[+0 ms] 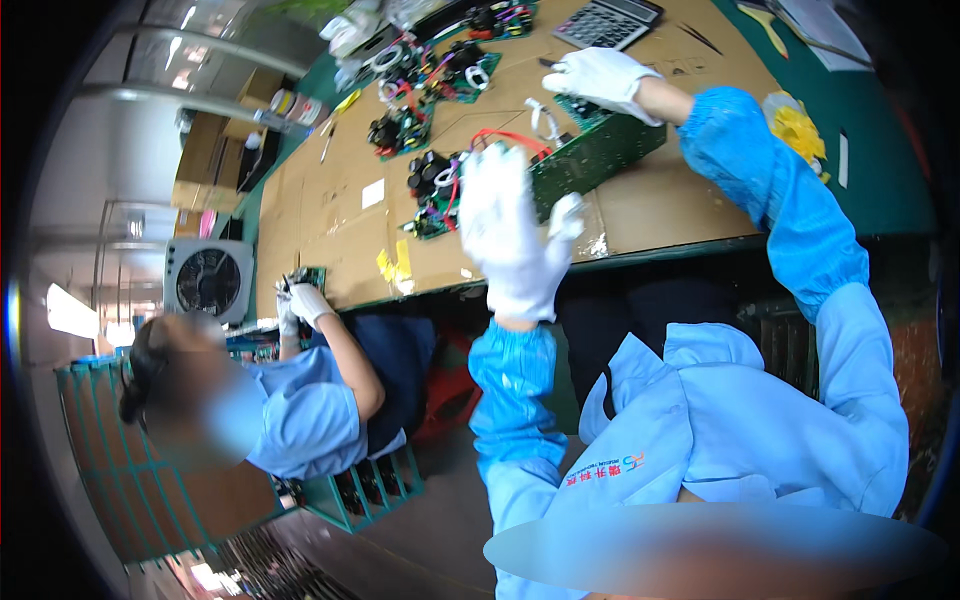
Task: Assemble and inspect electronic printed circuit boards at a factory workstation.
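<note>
My left hand (512, 235), in a white glove, has its fingers stretched and its thumb apart. It is just left of a green circuit board (600, 158) that stands tilted on its edge, its flat side toward me. Whether the hand touches the board, I cannot tell. A red wire (515, 137) and a white cable loop (541, 118) rise behind it. Over the board's far side is my right hand (608, 82), also gloved, its fingers closed. A small dark tip sticks out at the fingertips; what it belongs to is hidden.
Cardboard (330, 215) covers the green bench. Several populated circuit boards (398, 130) lie to the left and far side. A calculator (608, 22), tweezers (700, 38) and a yellow-wrapped container (797, 132) lie around. At left, a co-worker (310, 410) handles a small board; a fan (208, 280) stands beyond.
</note>
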{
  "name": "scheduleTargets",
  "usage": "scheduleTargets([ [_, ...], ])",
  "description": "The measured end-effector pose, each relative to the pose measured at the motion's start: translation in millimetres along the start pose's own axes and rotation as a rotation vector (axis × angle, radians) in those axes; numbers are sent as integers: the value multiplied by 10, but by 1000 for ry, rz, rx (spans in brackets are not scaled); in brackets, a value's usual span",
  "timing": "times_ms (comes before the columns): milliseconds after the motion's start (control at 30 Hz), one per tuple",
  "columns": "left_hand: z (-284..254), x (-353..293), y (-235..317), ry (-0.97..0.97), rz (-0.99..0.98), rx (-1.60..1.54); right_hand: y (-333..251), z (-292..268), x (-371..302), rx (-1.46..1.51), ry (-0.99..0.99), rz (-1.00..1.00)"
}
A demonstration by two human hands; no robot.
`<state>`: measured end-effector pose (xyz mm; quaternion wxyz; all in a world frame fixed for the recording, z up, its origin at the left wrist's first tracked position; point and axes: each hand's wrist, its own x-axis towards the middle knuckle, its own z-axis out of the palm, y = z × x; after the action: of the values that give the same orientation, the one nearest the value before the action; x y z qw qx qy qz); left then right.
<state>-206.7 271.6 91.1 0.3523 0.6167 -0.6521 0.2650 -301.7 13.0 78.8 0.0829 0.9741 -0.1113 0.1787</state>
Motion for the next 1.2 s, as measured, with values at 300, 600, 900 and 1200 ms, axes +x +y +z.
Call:
scheduleTargets([
  [300,517,338,-505,-499,68,126,-81,-236,-381,199,237,176],
  [600,690,348,-407,-538,-45,172,40,-24,-546,386,172,-73],
  [900,891,422,-580,-612,-114,202,343,252,-406,257,13,-88],
  [1200,787,558,-640,-663,-239,134,249,246,-306,327,182,1],
])
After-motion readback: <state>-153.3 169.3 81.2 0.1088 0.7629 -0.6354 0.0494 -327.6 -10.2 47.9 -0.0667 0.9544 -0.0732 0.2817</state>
